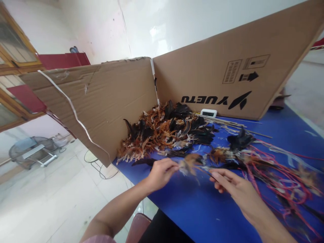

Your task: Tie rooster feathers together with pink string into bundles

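Observation:
Over the front of the blue table, my left hand [162, 172] is closed in a pinch on a small tuft of brown and grey feathers [188, 165], which is blurred. My right hand [229, 182] pinches a thin stick-like piece [204, 169] that reaches left to the tuft. Whether this piece is a stick or a feather shaft, I cannot tell. Just beyond both hands lies a big heap of brown and black feathers [157, 131]. A smaller bunch of feathers [225, 155] is near my right hand.
Cardboard panels [197, 71] wall the table's back and left side. Tangled pink strings [280, 175] with feathers cover the right of the blue table [192, 209]. Thin sticks [233, 124] and a small white digital device [209, 113] lie by the back panel. A fan [32, 152] stands on the floor.

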`<state>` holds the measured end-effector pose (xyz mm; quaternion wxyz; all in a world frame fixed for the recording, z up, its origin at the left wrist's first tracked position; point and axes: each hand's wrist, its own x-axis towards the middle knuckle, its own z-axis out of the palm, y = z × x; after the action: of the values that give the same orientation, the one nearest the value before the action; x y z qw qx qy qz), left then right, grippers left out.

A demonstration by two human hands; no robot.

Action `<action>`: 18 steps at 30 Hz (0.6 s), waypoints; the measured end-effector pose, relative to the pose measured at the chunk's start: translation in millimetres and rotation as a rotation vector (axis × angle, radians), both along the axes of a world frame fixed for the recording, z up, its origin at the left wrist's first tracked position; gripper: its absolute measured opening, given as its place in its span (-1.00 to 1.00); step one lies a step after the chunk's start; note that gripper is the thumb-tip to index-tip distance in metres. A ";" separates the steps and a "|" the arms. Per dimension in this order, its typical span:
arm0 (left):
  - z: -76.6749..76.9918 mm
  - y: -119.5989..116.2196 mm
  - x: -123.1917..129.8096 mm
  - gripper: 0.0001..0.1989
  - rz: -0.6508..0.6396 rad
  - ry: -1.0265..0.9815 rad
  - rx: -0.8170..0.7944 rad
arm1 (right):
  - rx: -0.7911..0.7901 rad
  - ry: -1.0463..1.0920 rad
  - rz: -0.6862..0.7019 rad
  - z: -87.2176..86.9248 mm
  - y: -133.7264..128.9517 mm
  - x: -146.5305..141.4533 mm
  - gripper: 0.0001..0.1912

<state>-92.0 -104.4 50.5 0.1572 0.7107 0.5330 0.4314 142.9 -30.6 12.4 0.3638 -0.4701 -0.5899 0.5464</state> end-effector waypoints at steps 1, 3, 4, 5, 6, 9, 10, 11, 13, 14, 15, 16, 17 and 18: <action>2.9 -10.2 -14.4 -0.77 0.086 -0.128 -0.041 | -0.017 -0.003 0.001 -1.6 0.5 -0.5 -0.54; 4.9 -28.1 -47.4 -0.77 0.284 -0.345 -0.060 | -0.047 -0.020 0.012 -4.2 0.9 -2.1 -0.53; 4.2 -35.2 -65.3 -0.77 0.361 -0.391 -0.044 | -0.058 -0.037 0.021 -5.0 0.9 -3.2 -0.54; 2.5 -40.7 -83.5 -0.76 0.439 -0.422 -0.010 | -0.064 -0.055 0.034 -5.6 0.7 -4.3 -0.55; -0.1 -44.5 -101.4 -0.76 0.508 -0.446 0.025 | -0.066 -0.071 0.050 -5.9 0.4 -5.5 -0.56; -10.4 -46.7 -147.8 -0.74 0.666 -0.479 0.084 | -0.064 -0.100 0.090 -5.9 -0.2 -8.4 -0.58; -13.9 -44.8 -159.6 -0.72 0.694 -0.484 0.071 | -0.065 -0.108 0.093 -5.9 -0.1 -8.9 -0.57; -17.1 -42.0 -169.3 -0.71 0.725 -0.473 0.062 | -0.069 -0.116 0.094 -6.0 0.2 -9.2 -0.57; -22.3 -34.4 -182.8 -0.70 0.791 -0.426 0.046 | -0.075 -0.134 0.089 -6.9 1.3 -8.9 -0.56; -24.4 -30.2 -187.1 -0.69 0.827 -0.385 0.028 | -0.076 -0.140 0.086 -7.8 1.9 -8.5 -0.56; -26.1 -26.0 -190.2 -0.69 0.863 -0.335 0.006 | -0.075 -0.143 0.084 -8.9 2.6 -7.9 -0.56; -27.7 -22.0 -192.3 -0.68 0.895 -0.271 -0.018 | -0.072 -0.141 0.086 -10.0 3.2 -7.4 -0.56; -29.1 -18.3 -193.9 -0.68 0.923 -0.190 -0.036 | -0.068 -0.137 0.091 -10.9 3.6 -6.9 -0.57; -30.5 -15.1 -195.0 -0.68 0.942 -0.102 -0.049 | -0.064 -0.131 0.098 -11.3 3.8 -6.7 -0.57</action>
<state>-287.1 -119.5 20.0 -0.0129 0.3656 0.7988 0.4775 136.3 -26.8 1.0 0.2820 -0.4870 -0.6171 0.5501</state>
